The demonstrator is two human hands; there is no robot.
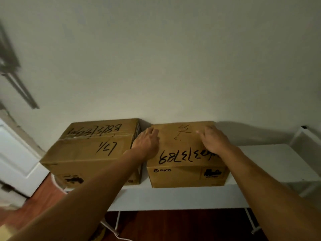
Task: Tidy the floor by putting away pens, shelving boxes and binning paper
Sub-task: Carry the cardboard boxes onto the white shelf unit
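Observation:
Two brown cardboard boxes stand side by side on a white shelf top against the wall. The right box bears handwritten numbers and a PICO logo. My left hand grips its left top edge, in the gap between the boxes. My right hand lies on its top near the right edge, fingers curled over the far corner. The left box is larger, taped, and marked with black writing; neither hand touches it.
The white wall rises right behind the boxes. A white door stands at the left. Reddish wooden floor shows below the shelf, with its thin white legs and a white cable. Bare shelf surface lies right of the boxes.

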